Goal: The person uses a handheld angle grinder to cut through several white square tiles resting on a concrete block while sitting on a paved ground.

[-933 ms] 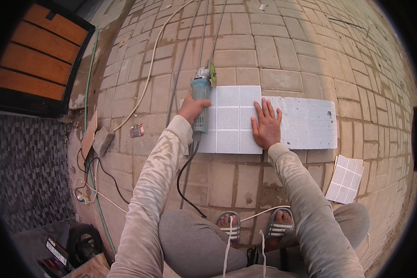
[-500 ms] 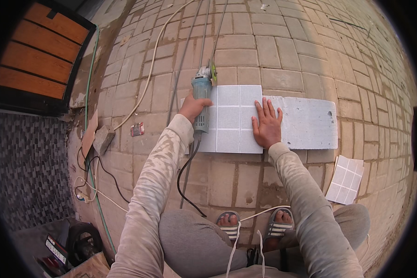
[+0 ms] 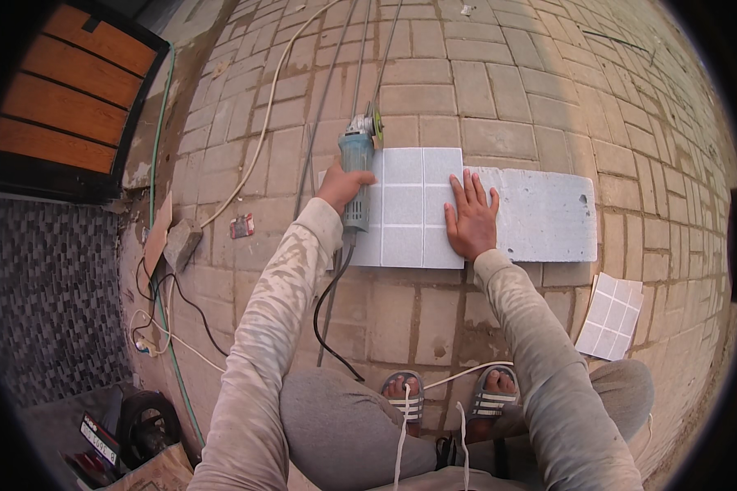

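My left hand [image 3: 345,186] is wrapped round the body of a teal angle grinder [image 3: 355,154], its green-edged disc [image 3: 377,124] pointing away from me. The grinder lies over the left part of a grey tile [image 3: 404,206] marked with white grid lines. My right hand [image 3: 472,221] rests flat on the tile's right edge, fingers spread. Beneath and to the right of the tile is a pale grey block [image 3: 549,217] with small pits in its surface. The grinder's black cord [image 3: 327,299] runs back toward my legs. Whether the disc is spinning cannot be made out.
A cut piece of gridded tile [image 3: 610,317] lies at the right on brick paving. Thin metal rods [image 3: 336,61] stretch away at the far side. On the left are a green hose [image 3: 157,139], cables, a stone [image 3: 183,244] and a small red packet [image 3: 241,226]. My sandalled feet are close below.
Almost nothing differs. The view has shifted very slightly, and both hands keep their places on the grinder and the tile.
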The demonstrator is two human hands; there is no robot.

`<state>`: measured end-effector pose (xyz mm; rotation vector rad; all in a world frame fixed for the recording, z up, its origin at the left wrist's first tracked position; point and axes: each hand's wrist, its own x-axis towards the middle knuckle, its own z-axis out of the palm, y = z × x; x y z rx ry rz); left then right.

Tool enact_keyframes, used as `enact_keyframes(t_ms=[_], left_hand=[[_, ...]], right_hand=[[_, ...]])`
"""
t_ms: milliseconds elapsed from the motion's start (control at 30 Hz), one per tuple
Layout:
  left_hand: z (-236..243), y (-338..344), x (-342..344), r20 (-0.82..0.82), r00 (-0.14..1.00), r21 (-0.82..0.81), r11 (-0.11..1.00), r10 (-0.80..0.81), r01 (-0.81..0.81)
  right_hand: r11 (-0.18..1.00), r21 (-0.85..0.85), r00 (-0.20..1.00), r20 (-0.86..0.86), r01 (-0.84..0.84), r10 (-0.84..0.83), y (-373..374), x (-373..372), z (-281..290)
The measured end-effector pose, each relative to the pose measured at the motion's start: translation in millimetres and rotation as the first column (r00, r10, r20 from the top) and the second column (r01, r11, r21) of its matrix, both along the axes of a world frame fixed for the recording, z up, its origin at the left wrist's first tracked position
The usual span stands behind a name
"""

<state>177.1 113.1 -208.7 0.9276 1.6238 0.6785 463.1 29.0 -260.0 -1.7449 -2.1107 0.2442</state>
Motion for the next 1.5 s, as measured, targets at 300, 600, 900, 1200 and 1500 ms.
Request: enact_keyframes(t_ms=[300, 600, 900, 1200, 1500], left_hand=[[2.9, -1.2, 4.2, -0.055, 0.998, 0.048, 0.999, -0.006, 0.008], [-1.6, 0.7, 4.6, -0.106, 0.994, 0.056, 0.998, -0.006, 0.012], [-6.5, 2.6, 3.5, -0.129, 0.992, 0.048, 0.999, 0.005, 0.001], [-5.4, 1.1, 6.6, -0.146, 0.989, 0.045, 0.999, 0.017, -0.011], [-0.5, -1.8, 5.8, -0.147, 0.989, 0.049, 0.999, -0.008, 0.015]], right_hand=[[1.000, -0.021, 1.000, 0.013, 0.003, -0.003, 0.3, 0.0, 0.4], [1.000, -0.017, 1.000, 0.012, 0.001, -0.001, -0.1, 0.4, 0.8], [1.000, -0.009, 1.000, 0.022, -0.003, 0.003, 0.4, -0.3, 1.5], [1.000, -0.007, 1.000, 0.016, 0.002, -0.002, 0.3, 0.7, -0.2], [1.000, -0.003, 1.000, 0.014, 0.000, 0.000, 0.0, 1.1, 0.3]])
